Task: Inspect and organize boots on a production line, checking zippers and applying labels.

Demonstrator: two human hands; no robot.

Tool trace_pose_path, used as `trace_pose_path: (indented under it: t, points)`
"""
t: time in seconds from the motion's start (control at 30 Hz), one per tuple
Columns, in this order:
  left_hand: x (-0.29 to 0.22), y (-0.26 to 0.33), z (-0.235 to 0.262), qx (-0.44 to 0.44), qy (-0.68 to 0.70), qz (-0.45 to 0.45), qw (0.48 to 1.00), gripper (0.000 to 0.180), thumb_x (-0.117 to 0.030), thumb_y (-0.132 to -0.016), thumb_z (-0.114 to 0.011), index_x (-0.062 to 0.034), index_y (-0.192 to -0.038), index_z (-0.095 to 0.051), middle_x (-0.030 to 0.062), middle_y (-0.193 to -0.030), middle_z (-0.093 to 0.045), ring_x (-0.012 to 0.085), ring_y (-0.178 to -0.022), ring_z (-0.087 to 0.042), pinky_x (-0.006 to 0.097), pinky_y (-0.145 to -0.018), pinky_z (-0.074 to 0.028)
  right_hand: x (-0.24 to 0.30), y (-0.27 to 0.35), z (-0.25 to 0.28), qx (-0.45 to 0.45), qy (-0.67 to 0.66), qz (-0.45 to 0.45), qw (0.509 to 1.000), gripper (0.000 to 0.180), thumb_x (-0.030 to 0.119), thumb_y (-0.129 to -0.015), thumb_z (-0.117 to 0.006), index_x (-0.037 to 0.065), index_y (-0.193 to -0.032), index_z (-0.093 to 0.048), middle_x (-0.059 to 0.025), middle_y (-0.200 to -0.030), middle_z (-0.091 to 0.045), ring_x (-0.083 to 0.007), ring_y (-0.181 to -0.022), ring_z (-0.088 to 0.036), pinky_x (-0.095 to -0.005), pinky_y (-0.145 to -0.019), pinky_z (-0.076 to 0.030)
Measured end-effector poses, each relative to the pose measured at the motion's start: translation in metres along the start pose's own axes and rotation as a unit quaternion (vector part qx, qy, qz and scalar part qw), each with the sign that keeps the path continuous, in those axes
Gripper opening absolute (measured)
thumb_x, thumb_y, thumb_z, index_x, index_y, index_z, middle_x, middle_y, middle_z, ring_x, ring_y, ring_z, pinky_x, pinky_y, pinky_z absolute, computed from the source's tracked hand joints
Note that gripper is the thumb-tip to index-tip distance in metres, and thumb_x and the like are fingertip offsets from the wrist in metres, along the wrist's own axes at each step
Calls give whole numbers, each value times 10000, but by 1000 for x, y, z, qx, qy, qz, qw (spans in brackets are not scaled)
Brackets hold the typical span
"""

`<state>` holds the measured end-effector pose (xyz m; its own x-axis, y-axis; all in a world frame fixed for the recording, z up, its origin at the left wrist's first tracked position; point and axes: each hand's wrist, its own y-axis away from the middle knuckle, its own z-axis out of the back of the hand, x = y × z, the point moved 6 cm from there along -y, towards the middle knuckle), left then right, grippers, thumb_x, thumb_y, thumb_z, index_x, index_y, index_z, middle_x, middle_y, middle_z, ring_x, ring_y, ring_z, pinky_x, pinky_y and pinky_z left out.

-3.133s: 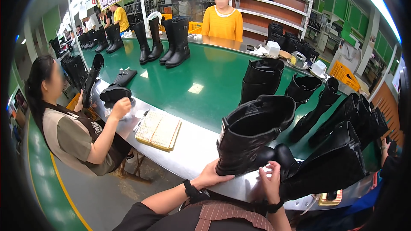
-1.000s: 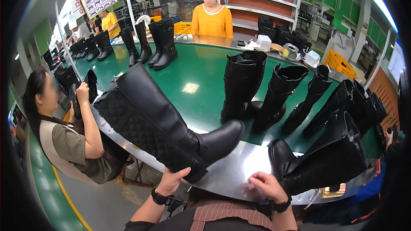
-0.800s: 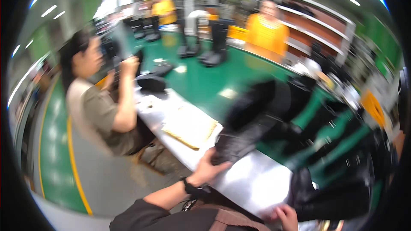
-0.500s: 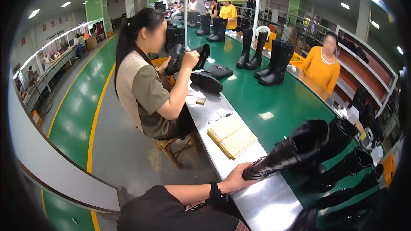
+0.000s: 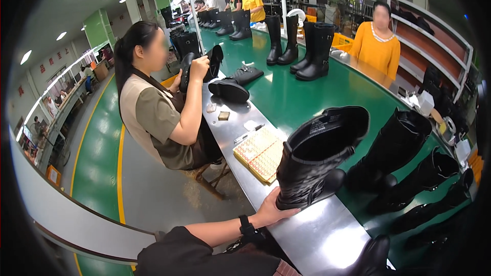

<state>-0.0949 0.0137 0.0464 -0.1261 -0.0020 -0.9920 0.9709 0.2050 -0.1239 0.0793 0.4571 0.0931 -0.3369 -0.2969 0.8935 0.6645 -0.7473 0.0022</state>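
The person's left hand [image 5: 271,209] lies at the near edge of the steel worktop [image 5: 327,235], its fingers curled round the heel of a tall black boot [image 5: 319,156] and pressed flat against the leather, so the hand has hold of the boot low at its back. The boot stands upright on its sole, partly on the steel and partly at the border of the green conveyor belt [image 5: 307,92], with its wide open shaft leaning toward the right and up. The right hand is out of view, so its grip cannot be told; only a dark rounded boot toe [image 5: 371,258] shows at the lower edge. A black wristband [image 5: 245,223] sits on the left wrist above a dark sleeve. Just left of the held boot lies an open pad of yellow patterned sheets [image 5: 261,152], with a pen [image 5: 248,134] beside it. To the right, 3 more black boots [image 5: 399,148] lean in a row on the belt. Farther along the worktop a seated co-worker in a beige top [image 5: 158,107] holds a black boot [image 5: 212,64] up in both hands, with another boot lying flat [image 5: 232,84] near them. Across the belt stands a person in an orange top [image 5: 378,46], and 2 pairs of tall black boots [image 5: 302,46] stand upright on the green surface.
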Motion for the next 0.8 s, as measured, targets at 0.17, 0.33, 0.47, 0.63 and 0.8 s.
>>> trace_pose_path:
  t: [0.17,0.33,0.47,0.63,0.8]
  points:
    - [4,-6,-6,38,-42,156,986,600,-124,-751,-862,-8,-1244,-541,58,-1101,-660,112,-892,-649,271,-744,-565,396,55,-147,34,-24,-17,999,593,450,-817,-777,34,-1219,-648,-211,-1239,-602,-341,-1095,-556,-440,-964,-449]
    - [-20,11,4,-77,-50,13,996,429,-63,-762,-833,-7,-1133,-624,89,-976,-713,158,-839,-691,291,-696,-569,387,7,-123,-42,-87,-15,995,508,404,-846,-764,37,-1183,-667,-178,-1147,-640,-283,-990,-579,-393,-894,-472]
    - [3,-4,9,-1,-94,-23,995,586,-85,-720,-866,16,-1212,-565,117,-1118,-689,187,-1015,-665,326,-921,-522,262,-8,-81,-83,-177,-9,981,447,334,-882,-729,19,-1190,-653,-160,-1127,-651,-246,-964,-596,-360,-874,-487]
    - [1,-1,10,-4,-102,8,995,830,-157,-703,-885,1,-1369,-416,163,-1302,-572,232,-1197,-570,365,-1031,-447,-46,15,1,-70,-254,13,965,373,246,-927,-686,-4,-1199,-635,-136,-1103,-666,-199,-932,-618,-318,-849,-506]
    - [-51,40,19,-142,-186,-228,945,761,-108,-756,-793,7,-1379,-372,153,-1304,-442,268,-1197,-461,421,-1045,-373,-35,2,-10,-50,-463,33,884,529,206,-998,-579,-43,-1431,-406,-124,-1425,-493,-261,-1235,-537,-385,-1072,-419]
